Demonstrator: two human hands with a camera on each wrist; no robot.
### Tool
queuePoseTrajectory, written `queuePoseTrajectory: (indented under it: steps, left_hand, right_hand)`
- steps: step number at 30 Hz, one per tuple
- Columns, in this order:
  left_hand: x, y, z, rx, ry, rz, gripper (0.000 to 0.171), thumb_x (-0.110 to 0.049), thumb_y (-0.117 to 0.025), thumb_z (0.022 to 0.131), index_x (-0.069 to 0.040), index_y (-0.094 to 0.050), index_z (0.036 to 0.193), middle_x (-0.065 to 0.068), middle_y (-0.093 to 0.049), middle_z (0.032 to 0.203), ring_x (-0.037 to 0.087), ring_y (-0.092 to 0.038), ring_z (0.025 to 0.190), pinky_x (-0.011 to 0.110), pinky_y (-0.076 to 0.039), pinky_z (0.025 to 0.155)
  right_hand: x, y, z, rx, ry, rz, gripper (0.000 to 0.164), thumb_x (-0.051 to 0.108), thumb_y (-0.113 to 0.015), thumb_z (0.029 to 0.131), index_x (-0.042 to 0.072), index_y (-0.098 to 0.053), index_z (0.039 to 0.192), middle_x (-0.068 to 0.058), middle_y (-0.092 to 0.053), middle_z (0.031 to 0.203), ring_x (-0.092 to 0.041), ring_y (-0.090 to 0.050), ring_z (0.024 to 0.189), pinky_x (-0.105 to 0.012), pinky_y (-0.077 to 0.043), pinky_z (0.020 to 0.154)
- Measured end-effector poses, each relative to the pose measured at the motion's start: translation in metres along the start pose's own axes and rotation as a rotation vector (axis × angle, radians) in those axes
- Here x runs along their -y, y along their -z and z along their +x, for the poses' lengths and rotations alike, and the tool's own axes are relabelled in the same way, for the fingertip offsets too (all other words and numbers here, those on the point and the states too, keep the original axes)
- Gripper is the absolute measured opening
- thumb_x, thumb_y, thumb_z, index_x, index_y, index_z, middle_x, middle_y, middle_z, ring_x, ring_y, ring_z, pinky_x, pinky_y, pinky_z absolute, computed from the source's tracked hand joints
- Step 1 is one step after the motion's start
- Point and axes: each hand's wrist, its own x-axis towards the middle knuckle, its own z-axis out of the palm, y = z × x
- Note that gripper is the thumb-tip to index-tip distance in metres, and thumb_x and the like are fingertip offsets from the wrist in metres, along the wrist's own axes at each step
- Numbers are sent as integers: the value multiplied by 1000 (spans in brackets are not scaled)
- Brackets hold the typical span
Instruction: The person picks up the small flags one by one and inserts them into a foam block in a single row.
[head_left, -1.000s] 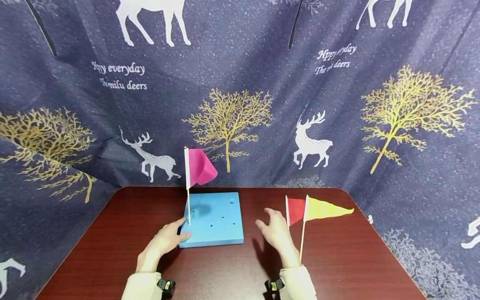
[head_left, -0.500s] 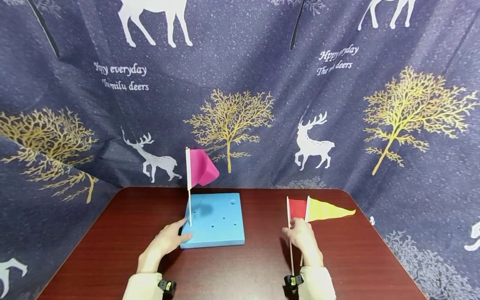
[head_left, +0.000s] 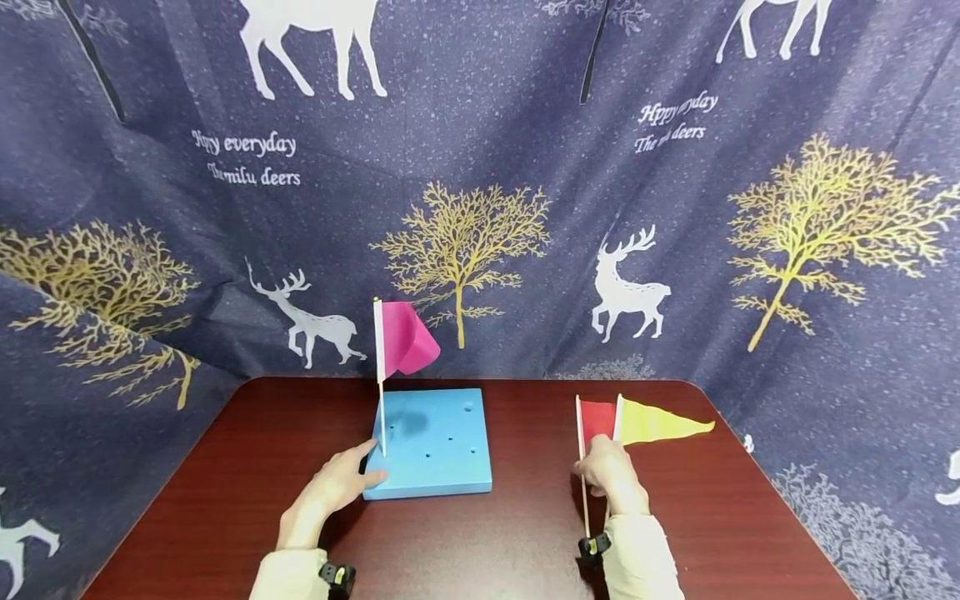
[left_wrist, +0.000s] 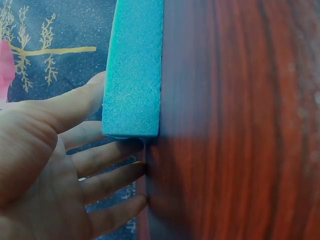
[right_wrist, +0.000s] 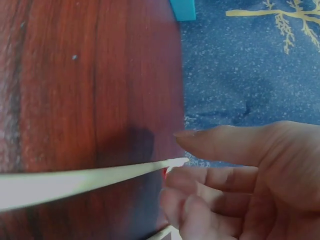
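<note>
A blue foam block [head_left: 453,472] with small holes lies on the table, and a magenta flag [head_left: 403,342] stands upright in its left side. My left hand [head_left: 337,483] rests at the block's near left corner. Its thumb lies over the top edge; the other fingers extend along the side, fairly straight in the left wrist view. My right hand [head_left: 613,477] is over the sticks of a red flag [head_left: 596,419] and a yellow triangular flag [head_left: 660,423], both lying down. In the right wrist view, a pale stick [right_wrist: 90,182] runs between thumb and bent forefinger, with a gap at the thumb.
The dark red wooden table [head_left: 480,550] ends at a hanging blue cloth [head_left: 525,333] printed with deer and trees. Bare tabletop lies between the block and the flags on the right.
My right hand has moved right from beside the red flag to over the flag sticks, its fingers bending more. The left hand has stayed on the block.
</note>
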Motion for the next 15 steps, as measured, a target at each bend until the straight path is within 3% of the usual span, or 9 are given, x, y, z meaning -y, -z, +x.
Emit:
queuePoseTrajectory:
  steps: [6,15]
  left_hand:
    - [0,0,-1,-3,1,-1,69,-28,-72,90,3,-43,145,29,-49,138,47,-44,127,61,-38,98]
    - [0,1,-2,-1,-4,0,69,-27,-71,90,3,-43,145,29,-49,137,47,-45,126,60,-39,98]
  right_hand:
    - [-2,-5,0,16,-26,2,14,-5,-69,76,-4,-55,70,-18,-54,72,-22,-61,41,-31,-53,41]
    - [-6,-11,3,4,-20,-1,16,0,-72,73,-4,-58,66,-17,-56,68,-20,-61,39,-30,-52,40]
